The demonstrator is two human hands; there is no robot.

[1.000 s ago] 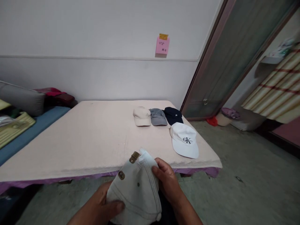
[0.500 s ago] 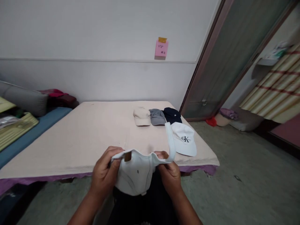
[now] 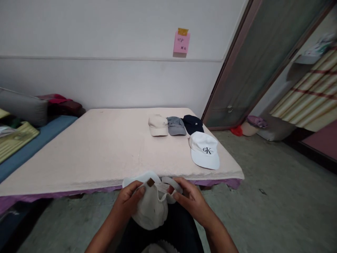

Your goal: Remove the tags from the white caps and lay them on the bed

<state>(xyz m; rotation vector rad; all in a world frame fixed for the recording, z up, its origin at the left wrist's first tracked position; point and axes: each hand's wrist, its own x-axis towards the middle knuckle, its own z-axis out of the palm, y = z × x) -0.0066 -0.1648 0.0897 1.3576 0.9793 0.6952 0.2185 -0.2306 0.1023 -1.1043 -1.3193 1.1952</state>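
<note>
Over my lap, just off the bed's front edge, I hold a white cap (image 3: 150, 211) with a small brown patch on its rim. My left hand (image 3: 131, 199) grips the crown side by that patch, with the pale brim beyond the fingers. My right hand (image 3: 190, 197) pinches the cap's back strap, which curves in a loop. On the bed lie a white cap with black letters (image 3: 204, 150), a navy cap (image 3: 193, 124), a grey cap (image 3: 176, 126) and a beige cap (image 3: 158, 125).
The bed (image 3: 105, 147) has a pale cover and stands against the wall. A grey cushion (image 3: 23, 107) and dark red items lie at the left. A pink note (image 3: 181, 42) is taped to the wall. A bin (image 3: 252, 125) stands on the floor at right.
The white cap has come lower and turned, its brim now showing at the far side. The strap, which stuck up at the right, is now drawn in between my hands.
</note>
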